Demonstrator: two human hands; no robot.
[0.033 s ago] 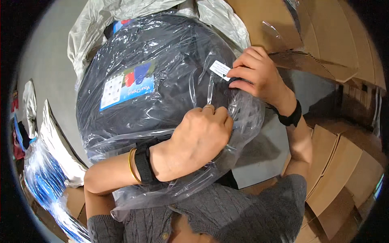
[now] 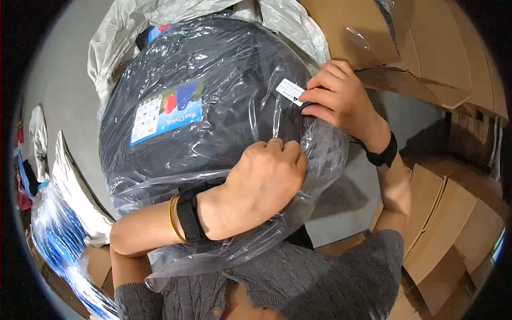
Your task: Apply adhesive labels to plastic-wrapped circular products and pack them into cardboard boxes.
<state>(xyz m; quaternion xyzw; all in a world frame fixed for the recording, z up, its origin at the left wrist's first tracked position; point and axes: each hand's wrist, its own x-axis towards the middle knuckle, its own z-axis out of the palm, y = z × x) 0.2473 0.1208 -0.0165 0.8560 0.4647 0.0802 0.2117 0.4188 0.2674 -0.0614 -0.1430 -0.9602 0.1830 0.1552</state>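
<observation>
The dark bundle in its clear plastic bag [image 2: 213, 106] rests against my chest, cradled by my left forearm, clear of the cardboard boxes [image 2: 437, 53] at my right. My left hand [image 2: 256, 189] is curled shut, pinching a fold of film on the bundle's near side; I judge it should hold that film taut. My right hand [image 2: 341, 98] has its fingertips closed on the small white sticker [image 2: 290, 90] at the bundle's upper right edge. I should press it flat from one end, avoiding creases.
</observation>
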